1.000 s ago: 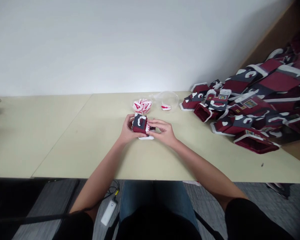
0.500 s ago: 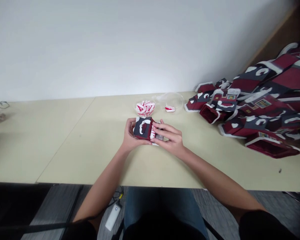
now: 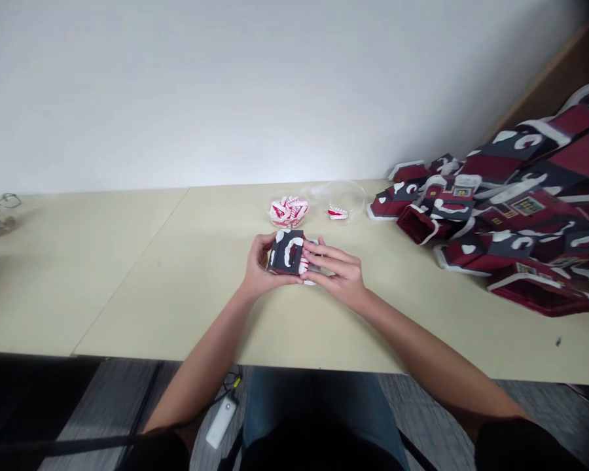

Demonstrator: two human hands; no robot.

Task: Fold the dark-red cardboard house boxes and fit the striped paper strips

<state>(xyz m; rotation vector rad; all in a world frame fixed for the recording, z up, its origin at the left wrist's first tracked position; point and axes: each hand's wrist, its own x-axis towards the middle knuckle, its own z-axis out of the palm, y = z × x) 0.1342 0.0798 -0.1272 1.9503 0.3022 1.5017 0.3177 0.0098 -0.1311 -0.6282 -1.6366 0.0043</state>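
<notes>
Two hands together just below frame centre, both in use. Left hand (image 3: 260, 271): curved round the left end of a small model house (image 3: 285, 254), fingers behind, thumb along the near edge; closed to the width of the house. Right hand (image 3: 346, 269): fingers nearly straight, thumb beneath, partly closed with tips against a striped piece (image 3: 304, 261) at the right end of the house. Key relation: striped piece between house and right palm, right hand the nearer; long axis apparently up and down the frame, across the left-to-right line joining the hands. Exact seating hidden by fingers; cannot tell whether attached. Dark roof with white trim facing the camera; contact with the table (image 3: 177, 281) not discernible. Just beyond the house, toward upper centre: heaped striped pieces (image 3: 288, 209) in a clear bowl (image 3: 277, 224). Right of that, a few loose striped pieces (image 3: 338, 213) within a clear round dish (image 3: 365, 199). Farther out, at right of frame: jumbled pile of maroon houses (image 3: 508, 219), some tipped with open bases showing.
</notes>
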